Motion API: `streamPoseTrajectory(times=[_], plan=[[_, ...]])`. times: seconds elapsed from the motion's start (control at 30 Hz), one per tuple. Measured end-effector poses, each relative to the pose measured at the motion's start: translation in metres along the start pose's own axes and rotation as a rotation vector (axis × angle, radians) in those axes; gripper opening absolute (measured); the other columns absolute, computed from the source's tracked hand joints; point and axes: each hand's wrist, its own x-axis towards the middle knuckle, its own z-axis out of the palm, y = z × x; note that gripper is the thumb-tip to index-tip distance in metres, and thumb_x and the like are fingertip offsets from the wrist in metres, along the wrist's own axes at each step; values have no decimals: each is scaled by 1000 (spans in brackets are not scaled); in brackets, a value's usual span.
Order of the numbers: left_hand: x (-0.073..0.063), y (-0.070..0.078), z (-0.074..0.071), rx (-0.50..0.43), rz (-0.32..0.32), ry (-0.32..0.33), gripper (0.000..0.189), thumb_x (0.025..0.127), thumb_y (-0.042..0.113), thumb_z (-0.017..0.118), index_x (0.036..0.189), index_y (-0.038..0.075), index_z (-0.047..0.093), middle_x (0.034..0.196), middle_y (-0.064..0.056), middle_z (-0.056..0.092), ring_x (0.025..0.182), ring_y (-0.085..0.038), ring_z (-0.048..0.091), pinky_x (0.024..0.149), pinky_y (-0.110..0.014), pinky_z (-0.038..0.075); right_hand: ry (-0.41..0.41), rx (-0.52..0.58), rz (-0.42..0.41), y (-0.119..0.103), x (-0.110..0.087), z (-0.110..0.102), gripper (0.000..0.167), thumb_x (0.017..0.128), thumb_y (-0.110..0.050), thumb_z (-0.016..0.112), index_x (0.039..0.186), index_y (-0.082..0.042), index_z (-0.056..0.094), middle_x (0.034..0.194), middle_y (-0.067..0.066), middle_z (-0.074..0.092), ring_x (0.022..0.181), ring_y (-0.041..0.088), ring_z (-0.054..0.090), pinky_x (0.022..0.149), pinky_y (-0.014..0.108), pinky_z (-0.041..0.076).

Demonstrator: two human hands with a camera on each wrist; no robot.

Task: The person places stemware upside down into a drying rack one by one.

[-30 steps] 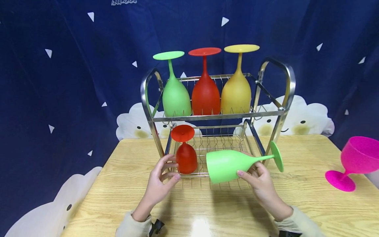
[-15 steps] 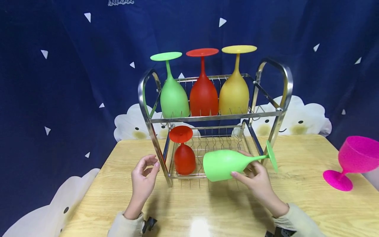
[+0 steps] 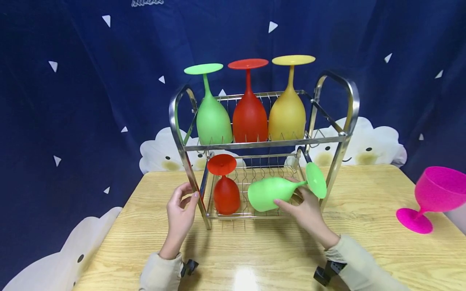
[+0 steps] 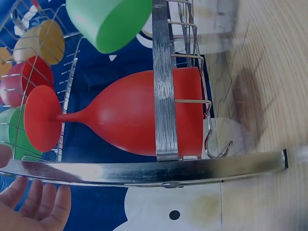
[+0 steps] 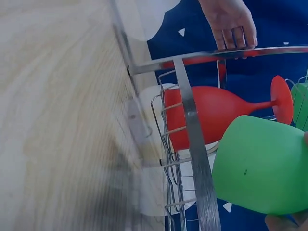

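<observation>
My right hand point(image 3: 305, 210) grips a light green plastic wine goblet point(image 3: 267, 195) round its bowl. The goblet lies nearly sideways at the front of the lower tier, mouth to the left, foot to the right. My left hand point(image 3: 180, 212) holds the front left leg of the metal two-tier dish rack point(image 3: 262, 144), thumb on one side and fingers point(image 4: 36, 202) on the other. Upside down on the lower tier, at its left end, stands a red goblet point(image 3: 226, 196). In the right wrist view the green bowl point(image 5: 262, 166) is close to that red goblet point(image 5: 211, 113).
On the upper tier stand upturned green point(image 3: 214, 121), red point(image 3: 249, 121) and yellow point(image 3: 287, 117) goblets. A pink goblet point(image 3: 438, 192) stands upright at the right of the wooden table point(image 3: 138, 226). A dark blue curtain point(image 3: 91, 101) hangs behind.
My left hand drew away from beside the lower red goblet and now holds the rack's left leg. My right hand moved the green goblet inward and left, its foot turning toward me.
</observation>
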Motion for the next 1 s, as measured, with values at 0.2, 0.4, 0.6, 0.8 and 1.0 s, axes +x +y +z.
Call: streamPoseTrajectory(times=[0.2,0.4,0.6,0.8,1.0], plan=[[3,-11,0,-31,-7,15,16,83,-9,56,98,-15,56,87,-12,57,82,-8,55,72,-19,50,-2,0,-35,5,13,5,65,70,-11,79,125,1,46,122,18,51,107,32,53,90,37,46],[7,-15,0,-67,-7,5,12,83,-13,54,95,-17,55,84,-6,57,79,-7,55,71,-16,50,13,-6,-155,12,27,11,58,64,-1,80,113,5,49,113,20,54,100,35,56,84,37,49],[8,-16,-2,-58,-14,-11,12,85,-9,54,94,-17,54,83,-7,56,79,-6,54,70,-16,49,-1,-53,-175,19,36,14,68,61,1,80,119,5,43,109,22,54,97,38,56,80,41,51],[8,-17,-2,-57,-14,-7,13,85,-8,55,94,-17,54,82,-6,55,78,-6,54,69,-15,49,-43,-221,-205,22,41,20,71,60,-5,82,120,6,46,108,25,56,93,38,58,78,45,51],[8,-17,0,-57,-14,-10,11,85,-10,54,94,-17,53,83,-6,55,79,-6,54,70,-16,50,-69,-356,-177,22,45,25,69,62,-14,82,119,7,50,102,25,59,89,36,59,73,44,53]])
